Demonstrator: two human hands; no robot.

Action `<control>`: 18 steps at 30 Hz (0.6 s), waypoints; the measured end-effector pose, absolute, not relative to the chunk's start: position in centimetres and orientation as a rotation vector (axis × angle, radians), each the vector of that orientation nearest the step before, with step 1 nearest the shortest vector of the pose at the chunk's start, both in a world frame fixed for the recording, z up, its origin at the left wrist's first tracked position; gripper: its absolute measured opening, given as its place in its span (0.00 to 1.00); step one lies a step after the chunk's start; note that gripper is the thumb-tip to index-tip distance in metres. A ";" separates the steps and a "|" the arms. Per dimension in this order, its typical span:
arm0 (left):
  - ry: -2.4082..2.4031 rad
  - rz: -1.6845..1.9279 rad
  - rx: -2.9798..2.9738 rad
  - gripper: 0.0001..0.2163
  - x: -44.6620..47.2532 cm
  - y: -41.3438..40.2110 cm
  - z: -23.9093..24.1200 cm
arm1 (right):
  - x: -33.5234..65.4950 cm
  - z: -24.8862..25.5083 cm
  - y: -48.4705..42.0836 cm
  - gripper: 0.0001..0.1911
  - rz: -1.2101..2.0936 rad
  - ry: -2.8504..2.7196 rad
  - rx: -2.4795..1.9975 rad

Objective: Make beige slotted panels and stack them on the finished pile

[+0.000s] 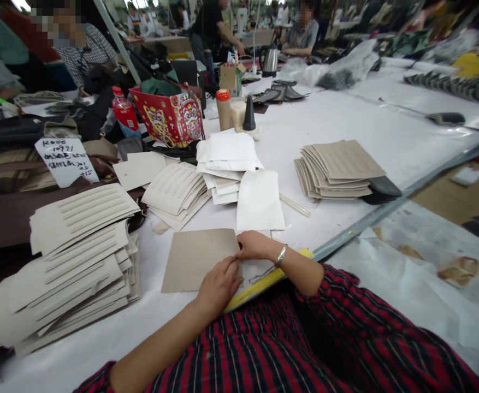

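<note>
A flat rectangular beige panel (198, 259) lies on the white tabletop in front of me. My left hand (219, 285) is at its lower right, fingers bent together over the right edge. Just above, my right hand (256, 245) pinches the same edge near the upper right corner, its fingertips close to the left ones. The fingertips partly hide that edge. Beyond the panel, a white sheet (260, 202) leans against a pile of white pieces (226, 150).
Stacks of ribbed beige pieces stand at left (83, 218), behind the panel (173, 188) and at right (337, 161). A red patterned bag (167, 117), a red-capped bottle (124, 112) and a black cone (248, 113) stand farther back. The table's edge (346, 232) runs along the right.
</note>
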State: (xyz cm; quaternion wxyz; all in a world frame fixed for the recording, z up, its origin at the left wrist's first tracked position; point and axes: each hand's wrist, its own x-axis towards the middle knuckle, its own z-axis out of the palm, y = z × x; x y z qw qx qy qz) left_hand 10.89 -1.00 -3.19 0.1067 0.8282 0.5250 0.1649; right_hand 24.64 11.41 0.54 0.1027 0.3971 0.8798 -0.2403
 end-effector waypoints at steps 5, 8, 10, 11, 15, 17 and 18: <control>1.536 0.274 2.399 0.07 10.8 -0.4 -2.7 | 24.5 1.5 13.9 0.14 -0.702 2.554 1.275; 1.505 0.181 2.365 0.05 10.9 0.0 -2.1 | 24.2 1.6 14.3 0.13 -0.677 2.558 1.262; 1.493 0.124 2.343 0.04 11.0 0.4 -1.7 | 24.0 1.4 14.5 0.14 -0.671 2.569 1.245; 1.493 0.105 2.334 0.04 11.1 0.6 -1.6 | 23.9 1.1 14.7 0.14 -0.673 2.576 1.238; 1.476 0.120 2.332 0.06 11.2 1.3 -1.6 | 23.9 1.1 15.6 0.15 -0.670 2.590 1.262; 1.447 0.151 2.350 0.08 11.1 1.1 -2.0 | 24.2 2.2 15.3 0.13 -0.655 2.589 1.291; 1.427 0.171 2.363 0.09 11.0 1.0 -2.3 | 24.3 3.0 15.0 0.12 -0.643 2.591 1.310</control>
